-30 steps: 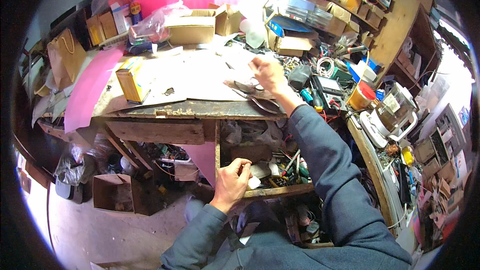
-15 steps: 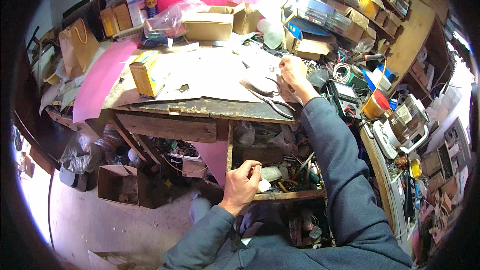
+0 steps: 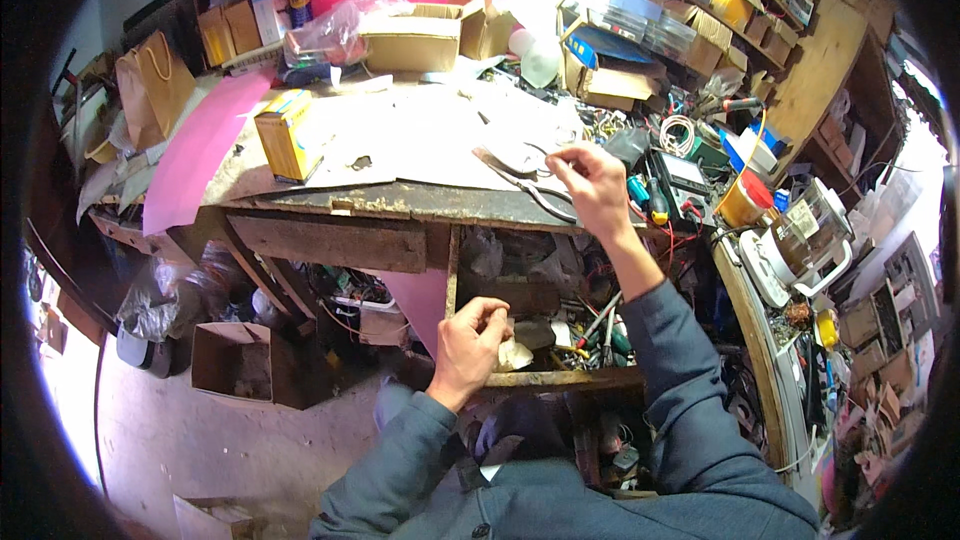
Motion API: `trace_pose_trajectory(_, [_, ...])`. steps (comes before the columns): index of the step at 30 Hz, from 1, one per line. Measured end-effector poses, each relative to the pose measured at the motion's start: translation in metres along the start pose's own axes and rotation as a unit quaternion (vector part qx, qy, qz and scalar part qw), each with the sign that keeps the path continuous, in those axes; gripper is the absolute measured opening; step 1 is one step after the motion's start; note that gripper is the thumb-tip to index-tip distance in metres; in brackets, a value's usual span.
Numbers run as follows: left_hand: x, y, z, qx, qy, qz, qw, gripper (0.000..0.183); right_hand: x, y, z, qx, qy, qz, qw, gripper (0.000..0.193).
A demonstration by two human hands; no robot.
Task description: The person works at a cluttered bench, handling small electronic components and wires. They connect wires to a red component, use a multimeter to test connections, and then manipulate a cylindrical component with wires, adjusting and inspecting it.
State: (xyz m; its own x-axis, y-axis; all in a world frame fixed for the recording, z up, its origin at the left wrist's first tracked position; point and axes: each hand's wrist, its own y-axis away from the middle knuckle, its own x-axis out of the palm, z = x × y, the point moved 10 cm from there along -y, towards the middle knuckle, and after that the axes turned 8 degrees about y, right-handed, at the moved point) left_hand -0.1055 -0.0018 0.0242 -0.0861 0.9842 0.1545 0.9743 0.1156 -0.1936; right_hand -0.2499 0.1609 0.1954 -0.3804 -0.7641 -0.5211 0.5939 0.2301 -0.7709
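Note:
My right hand [image 3: 596, 190] hovers over the front right of the workbench, its thumb and fingertips pinched together. Whatever they hold, if anything, is too small to make out. Just left of it lie pliers with long curved handles [image 3: 525, 183] on the pale worktop [image 3: 400, 155]. My left hand [image 3: 468, 348] is closed in a pinch above the left side of the open drawer [image 3: 570, 378]. A small whitish piece [image 3: 514, 355] shows beside its fingers; I cannot tell whether the hand holds it.
The drawer is crowded with tools and bags. Screwdrivers [image 3: 657, 202] and a meter [image 3: 682, 175] lie right of my right hand, near a red-lidded tub [image 3: 748, 202] and a white appliance with a clear jug [image 3: 805, 240]. A yellow box [image 3: 287, 137] stands on the bench's left.
My right hand has drawn back toward me from deeper over the bench, uncovering the screwdrivers. My left hand has risen slightly and stays closed. The whole view has shifted a little.

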Motion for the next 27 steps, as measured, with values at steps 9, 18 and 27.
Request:
trace_pose_trajectory(9, [-0.010, -0.005, 0.006, 0.025, 0.184, -0.016, 0.983, 0.059, 0.025, 0.088, 0.051, -0.028, -0.102, 0.163, 0.981, 0.007])
trace_pose_trajectory(18, [-0.004, -0.007, 0.019, -0.015, 0.198, 0.019, 0.980, 0.041, 0.050, 0.112, 0.054, -0.006, -0.177, 0.244, 0.953, 0.008])
trace_pose_trajectory(27, [-0.010, -0.004, 0.015, -0.020, 0.183, -0.018, 0.983, 0.029, 0.065, 0.124, 0.043, 0.084, -0.233, 0.310, 0.918, 0.012])
